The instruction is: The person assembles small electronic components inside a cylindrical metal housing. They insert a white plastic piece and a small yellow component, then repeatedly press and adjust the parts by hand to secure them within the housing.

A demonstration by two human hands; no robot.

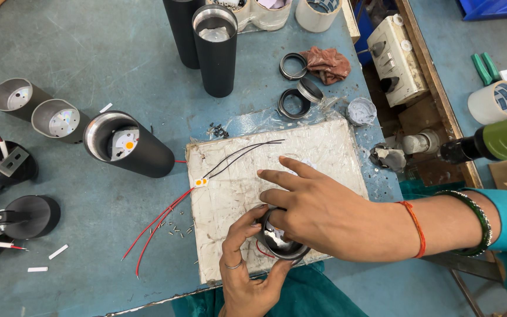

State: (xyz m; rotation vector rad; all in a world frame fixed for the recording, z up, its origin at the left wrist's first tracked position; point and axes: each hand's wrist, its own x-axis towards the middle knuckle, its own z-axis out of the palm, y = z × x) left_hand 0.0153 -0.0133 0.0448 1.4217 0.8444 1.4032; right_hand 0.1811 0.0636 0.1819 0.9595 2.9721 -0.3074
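My left hand (244, 273) cups a short black cylindrical lamp housing (278, 242) from below at the near edge of a white plastic-wrapped board (324, 149). My right hand (318, 208) reaches in from the right and rests over the top of the housing, fingers spread toward the left; its wrist carries a red thread and green bangles. A shiny reflector shows inside the housing. On the board lies a small square LED chip (200, 182) with red and black wires (154, 226) trailing off to the left.
Black tube housings lie at the left (130, 145) and stand at the back (215, 50). Black rings (293, 103), a brown rag (328, 63), small screws (177, 229), bracket parts (7, 164) and a green power drill (494, 142) at right surround the board on the blue table.
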